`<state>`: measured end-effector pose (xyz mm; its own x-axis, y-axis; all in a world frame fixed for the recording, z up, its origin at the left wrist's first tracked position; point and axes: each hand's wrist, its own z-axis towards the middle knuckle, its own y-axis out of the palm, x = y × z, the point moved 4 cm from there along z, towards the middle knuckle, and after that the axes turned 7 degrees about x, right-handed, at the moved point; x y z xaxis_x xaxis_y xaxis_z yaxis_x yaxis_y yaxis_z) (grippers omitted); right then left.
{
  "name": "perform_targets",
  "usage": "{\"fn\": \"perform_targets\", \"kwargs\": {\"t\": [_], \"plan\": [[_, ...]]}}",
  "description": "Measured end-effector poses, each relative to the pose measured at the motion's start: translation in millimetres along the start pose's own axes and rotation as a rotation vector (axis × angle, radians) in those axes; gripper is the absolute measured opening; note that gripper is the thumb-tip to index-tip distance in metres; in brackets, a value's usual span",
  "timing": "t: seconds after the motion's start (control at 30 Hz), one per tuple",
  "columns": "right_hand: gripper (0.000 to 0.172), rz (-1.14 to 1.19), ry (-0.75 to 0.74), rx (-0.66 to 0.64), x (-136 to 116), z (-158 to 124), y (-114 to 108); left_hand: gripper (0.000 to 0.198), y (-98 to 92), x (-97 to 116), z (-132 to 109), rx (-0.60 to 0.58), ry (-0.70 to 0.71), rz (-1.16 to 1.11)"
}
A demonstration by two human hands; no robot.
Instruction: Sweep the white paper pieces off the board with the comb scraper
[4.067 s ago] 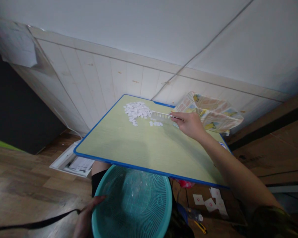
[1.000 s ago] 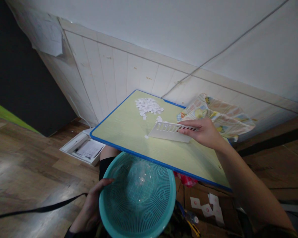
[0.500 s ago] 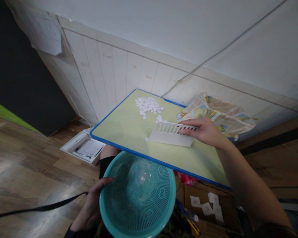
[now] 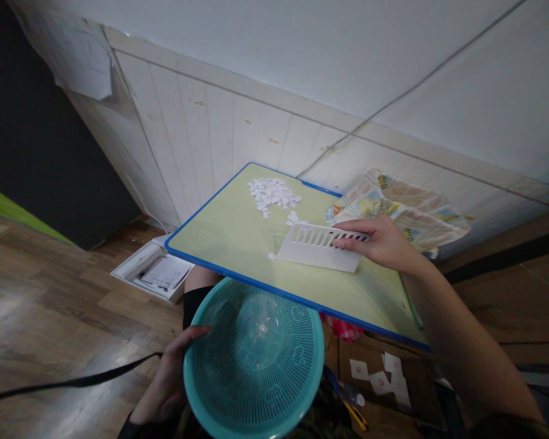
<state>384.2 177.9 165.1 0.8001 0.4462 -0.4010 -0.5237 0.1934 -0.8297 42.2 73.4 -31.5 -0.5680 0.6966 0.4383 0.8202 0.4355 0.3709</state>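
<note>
White slotted plate [image 4: 318, 255], pinched at one end by the right hand [image 4: 380, 242], tilts over the pale green surface [image 4: 224, 235] near scattered white pieces [image 4: 273, 194], while the left hand [image 4: 172, 366] grasps a turquoise basket [image 4: 274, 396] by its rim.

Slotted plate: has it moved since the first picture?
Yes: against the table, the slotted plate has moved toward the near side, away from the paper pile.

Paper pieces [image 4: 272, 194] lie mostly on the far left part of the table [image 4: 219, 235], a cloth [image 4: 402, 210] at its far right and a panel [image 4: 318, 257] in the right hand [image 4: 384, 244] nearer than both, while a basket [image 4: 274, 399] sits before the near edge, the left hand [image 4: 171, 369] on its left rim, a box [image 4: 137, 288] to its left and cards [image 4: 380, 384] to its right.
</note>
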Motion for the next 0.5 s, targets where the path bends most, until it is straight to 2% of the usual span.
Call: {"fn": "perform_targets", "kwargs": {"t": [0.27,0.4,0.5], "plan": [[0.029,-0.036,0.010,-0.085,-0.8,-4.4,-14.6,0.013,-0.9,-1.5,-0.8,-0.006,0.018,0.020],[0.030,-0.043,0.002,0.040,-4.5,-3.1,-14.4,0.014,-1.0,-2.9,-0.7,-0.001,0.030,0.028],[0.027,-0.029,-0.016,0.031,-8.5,-4.1,-8.1,0.016,-0.6,-2.5,-0.7,0.000,0.047,0.026]]}}
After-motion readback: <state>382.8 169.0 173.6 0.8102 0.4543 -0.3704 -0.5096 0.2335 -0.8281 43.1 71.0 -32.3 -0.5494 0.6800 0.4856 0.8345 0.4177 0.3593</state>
